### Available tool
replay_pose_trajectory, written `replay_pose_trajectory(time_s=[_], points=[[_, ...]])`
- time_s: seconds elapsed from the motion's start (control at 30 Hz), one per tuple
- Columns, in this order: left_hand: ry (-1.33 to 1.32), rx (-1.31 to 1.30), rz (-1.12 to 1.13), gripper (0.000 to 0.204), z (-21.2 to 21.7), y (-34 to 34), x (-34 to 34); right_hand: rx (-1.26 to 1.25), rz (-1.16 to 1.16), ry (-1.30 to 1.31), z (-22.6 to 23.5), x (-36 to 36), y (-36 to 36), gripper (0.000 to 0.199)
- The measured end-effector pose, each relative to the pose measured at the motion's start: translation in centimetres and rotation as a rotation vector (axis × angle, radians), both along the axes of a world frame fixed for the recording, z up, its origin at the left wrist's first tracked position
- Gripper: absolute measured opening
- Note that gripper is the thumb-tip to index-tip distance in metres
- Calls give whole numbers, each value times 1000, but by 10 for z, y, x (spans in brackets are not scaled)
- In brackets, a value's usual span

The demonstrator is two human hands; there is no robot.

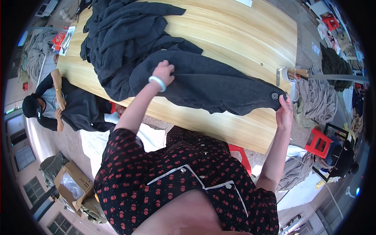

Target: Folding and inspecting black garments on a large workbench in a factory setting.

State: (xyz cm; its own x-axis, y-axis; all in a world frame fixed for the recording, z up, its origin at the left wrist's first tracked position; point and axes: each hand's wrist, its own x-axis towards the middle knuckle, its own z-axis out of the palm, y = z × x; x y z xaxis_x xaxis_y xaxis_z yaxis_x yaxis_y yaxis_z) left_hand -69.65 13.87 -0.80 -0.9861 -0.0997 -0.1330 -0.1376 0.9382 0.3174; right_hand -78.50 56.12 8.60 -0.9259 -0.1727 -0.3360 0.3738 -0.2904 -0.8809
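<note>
Pinching, w/ bare R hand (284, 113), narrow end of long charcoal cloth piece (223, 88), poss. sleeve, laid across pale wood-grain desk (243, 35). Bearing curled bare L hand (162, 74) on wider part; can't tell if gripping or only pressing. Could twist/crease if tugged unevenly; could drag rumpled charcoal cloth heap (121, 35) if pulled hard; could slip if pinched too lightly.

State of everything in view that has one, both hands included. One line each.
Left hand: fingers curled, resting on the garment
Right hand: pinching the garment's buttoned end
Dark garment: stretched lengthwise, wrinkled
Button: face up; fastened or not, can't tell
Dark cloth heap: rumpled, piled
Cardboard box: open, clear plastic inside
</note>
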Motion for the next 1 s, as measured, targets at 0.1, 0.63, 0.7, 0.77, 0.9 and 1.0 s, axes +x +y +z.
replay_pose_trajectory(time_s=[0.1,0.63,0.7,0.77,0.9,1.0], points=[[5,611,2,17,62,-22,21,-17,-49,51,7,3,29,19],[-421,-87,-154,35,-10,-3,14,1315,264,240,-156,-2,47,16],[-381,-18,-155,34,-13,10,5,1409,57,662,-125,9,15,18],[-297,105,-139,33,1,39,-13,1231,173,643,-111,12,-5,18],[-209,322,-165,26,-10,99,-45,948,498,753,-113,9,-51,25],[-193,374,-189,24,-38,136,-62,967,581,672,-122,11,-63,26]])
